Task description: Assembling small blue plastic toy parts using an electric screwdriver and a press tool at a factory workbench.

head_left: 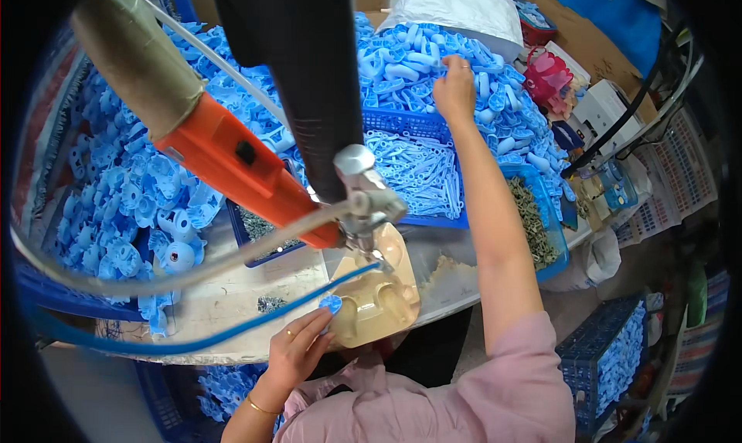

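2 hands stand well apart: our left hand pinches a small blue plastic piece at its fingertips, by the left edge of the cream moulded tray, making it the nearer hand there; our right hand is forward and rightward, fingertips at the heap of curved blue plastic parts, their long axes pointing every way. Whether it grips 1, we cannot tell.

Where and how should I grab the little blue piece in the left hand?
Probably pinch the blue piece by its far edge, coming down from above and the far side. The left hand holds it at the near side, while the far edge pokes out past that hand, uncovered.
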### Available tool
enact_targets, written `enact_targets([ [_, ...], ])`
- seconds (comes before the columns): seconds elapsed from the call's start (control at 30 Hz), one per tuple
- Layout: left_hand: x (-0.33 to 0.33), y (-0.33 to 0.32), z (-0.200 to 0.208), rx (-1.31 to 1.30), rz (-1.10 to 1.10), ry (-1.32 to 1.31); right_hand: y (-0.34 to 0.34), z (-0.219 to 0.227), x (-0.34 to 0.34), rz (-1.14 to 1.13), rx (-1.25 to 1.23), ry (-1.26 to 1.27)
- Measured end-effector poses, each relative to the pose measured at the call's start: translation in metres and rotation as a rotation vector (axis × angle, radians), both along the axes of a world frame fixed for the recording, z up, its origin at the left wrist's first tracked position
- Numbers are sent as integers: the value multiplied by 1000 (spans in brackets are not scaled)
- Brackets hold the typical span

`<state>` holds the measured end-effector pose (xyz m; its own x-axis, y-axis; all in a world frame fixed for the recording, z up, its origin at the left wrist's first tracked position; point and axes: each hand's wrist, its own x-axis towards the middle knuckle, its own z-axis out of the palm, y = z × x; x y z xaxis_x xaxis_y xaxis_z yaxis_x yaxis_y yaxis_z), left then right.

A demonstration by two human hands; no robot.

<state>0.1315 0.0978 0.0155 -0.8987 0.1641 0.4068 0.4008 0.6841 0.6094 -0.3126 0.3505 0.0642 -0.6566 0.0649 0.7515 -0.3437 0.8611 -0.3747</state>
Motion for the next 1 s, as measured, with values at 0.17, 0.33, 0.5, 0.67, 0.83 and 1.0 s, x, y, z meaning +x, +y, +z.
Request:
enact_targets([
  [0.17,-4,-3,3,47,27,-11,6,6,-19,238,321,72],
  [0.33,-8,-2,4,58,26,2,19,6,-30,117,129,3],
  [0.5,-3,-7,-1,72,41,-9,59,1,-32,269,-391,-151],
  [0.67,-4,-5,1,78,47,6,79,-4,-10,16,-113,-139],
  [0.83,-1,-1,0,84,37,-12,44,0,16,72,132,170],
  [1.0,0,-2,0,89,43,-12,-4,3,35,359,-37,58],
])
